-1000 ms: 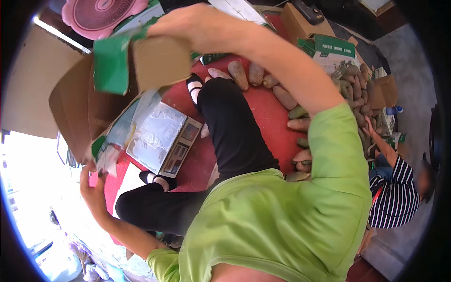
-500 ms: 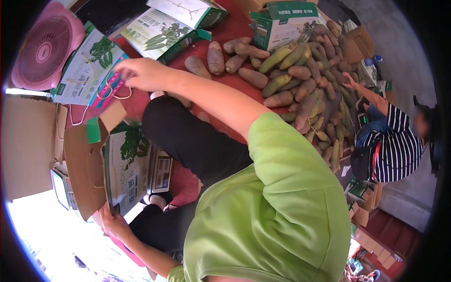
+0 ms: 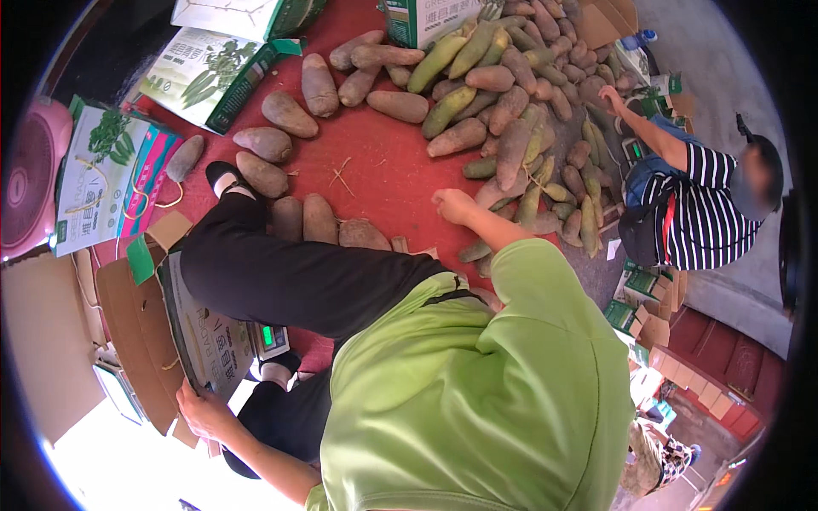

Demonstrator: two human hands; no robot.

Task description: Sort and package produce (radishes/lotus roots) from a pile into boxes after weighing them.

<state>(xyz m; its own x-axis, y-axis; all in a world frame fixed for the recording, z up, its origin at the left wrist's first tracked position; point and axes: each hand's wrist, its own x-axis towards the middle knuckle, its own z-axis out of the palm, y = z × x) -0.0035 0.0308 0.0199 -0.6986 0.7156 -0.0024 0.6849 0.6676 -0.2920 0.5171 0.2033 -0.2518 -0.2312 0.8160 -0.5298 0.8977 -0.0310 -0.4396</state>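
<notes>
Red floor covering spans centre to eleven o'clock; grey surface, two; white glare, eight.

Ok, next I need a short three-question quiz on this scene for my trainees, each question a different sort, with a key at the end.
1. Which of the wearer's hands holds the edge of the open carton?
2. True or false: the co-worker at upper right wears a plain green top.
3. The floor covering under the right hand is: A) blue; B) red; C) yellow.

Key: 1. The left hand. 2. False; the co-worker wears a striped top. 3. B.
</notes>
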